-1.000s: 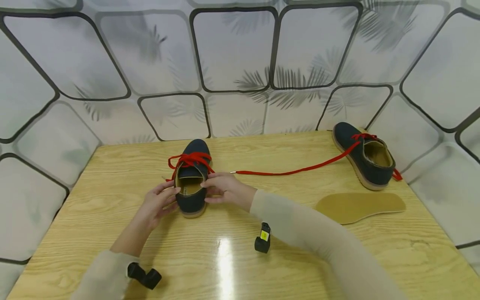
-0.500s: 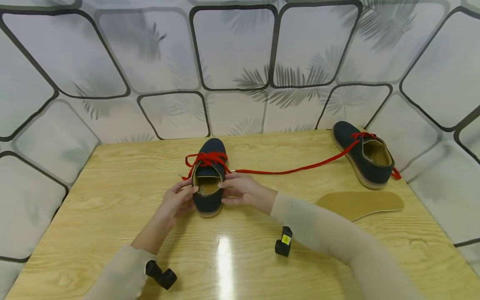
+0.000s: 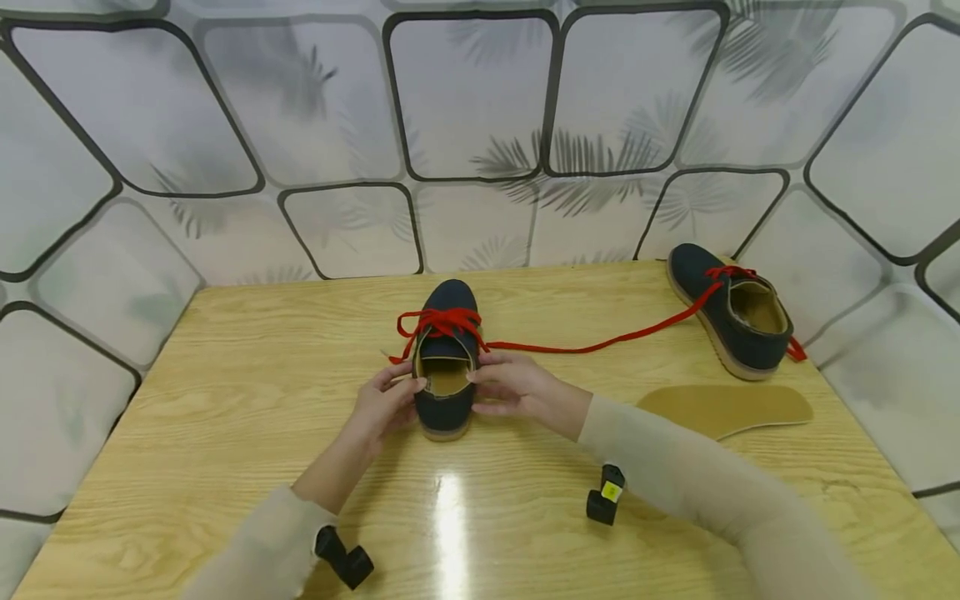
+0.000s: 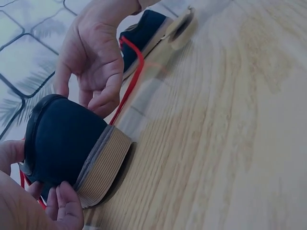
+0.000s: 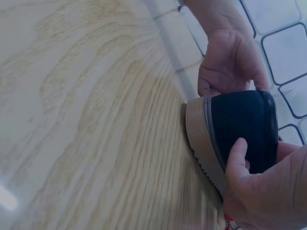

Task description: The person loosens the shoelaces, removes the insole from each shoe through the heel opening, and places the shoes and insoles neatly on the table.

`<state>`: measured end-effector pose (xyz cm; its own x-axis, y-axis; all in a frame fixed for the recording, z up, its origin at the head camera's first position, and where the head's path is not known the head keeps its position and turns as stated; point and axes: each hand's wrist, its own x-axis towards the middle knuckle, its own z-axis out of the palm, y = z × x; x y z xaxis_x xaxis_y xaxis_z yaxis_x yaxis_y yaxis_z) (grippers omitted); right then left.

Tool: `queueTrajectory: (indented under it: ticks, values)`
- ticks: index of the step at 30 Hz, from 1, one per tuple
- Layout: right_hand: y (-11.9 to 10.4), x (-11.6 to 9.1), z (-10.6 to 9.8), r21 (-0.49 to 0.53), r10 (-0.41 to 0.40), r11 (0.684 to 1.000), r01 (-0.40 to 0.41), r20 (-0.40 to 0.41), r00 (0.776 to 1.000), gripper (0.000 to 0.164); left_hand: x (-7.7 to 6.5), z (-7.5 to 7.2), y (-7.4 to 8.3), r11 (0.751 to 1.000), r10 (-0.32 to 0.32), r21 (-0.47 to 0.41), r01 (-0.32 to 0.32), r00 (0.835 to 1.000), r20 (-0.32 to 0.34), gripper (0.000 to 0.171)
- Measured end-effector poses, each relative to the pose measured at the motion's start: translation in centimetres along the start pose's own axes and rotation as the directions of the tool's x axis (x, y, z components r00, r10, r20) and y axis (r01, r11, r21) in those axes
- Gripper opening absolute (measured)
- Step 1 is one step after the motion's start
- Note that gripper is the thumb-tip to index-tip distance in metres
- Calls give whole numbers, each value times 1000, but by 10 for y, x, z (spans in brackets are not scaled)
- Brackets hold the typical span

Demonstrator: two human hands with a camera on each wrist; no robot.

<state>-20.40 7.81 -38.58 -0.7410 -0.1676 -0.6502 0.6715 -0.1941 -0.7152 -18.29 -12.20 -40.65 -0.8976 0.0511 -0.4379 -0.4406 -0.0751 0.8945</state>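
A dark blue shoe (image 3: 445,410) with a red lace (image 3: 444,320) tied in a bow points toward the back wall, its heel toward me. My left hand (image 3: 384,402) grips the left side of its opening, thumb over the rim and fingers along the outside. On the opposite side, my right hand (image 3: 521,388) pinches the rim the same way. Both wrist views show the ribbed tan sole (image 4: 106,165) low over the wooden table, a dark shadow under its edge. Tan lining shows inside the opening.
At the back right stands a second dark blue shoe (image 3: 761,357), its long red lace (image 3: 592,347) stretching left to my right hand. A tan insole (image 3: 727,408) lies in front of it, partly behind my right sleeve. A patterned wall (image 3: 480,225) borders the table (image 3: 247,400).
Both hands have moved right together, carrying the shoe along. The end of the other shoe's lace, visible earlier, is now hidden by the right hand and shoe.
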Motion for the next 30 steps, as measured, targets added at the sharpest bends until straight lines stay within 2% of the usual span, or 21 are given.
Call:
queueTrajectory:
  ticks: [19,30]
  values:
    - [7,-24,-42,-27,-7,1000,7,22,1000,53,-13,40,-17,998,47,-38,-47,999,0,44]
    - [12,-44,-63,-79,-4,997,7,35,999,56,-30,59,-27,996,70,-54,-68,997,38,47]
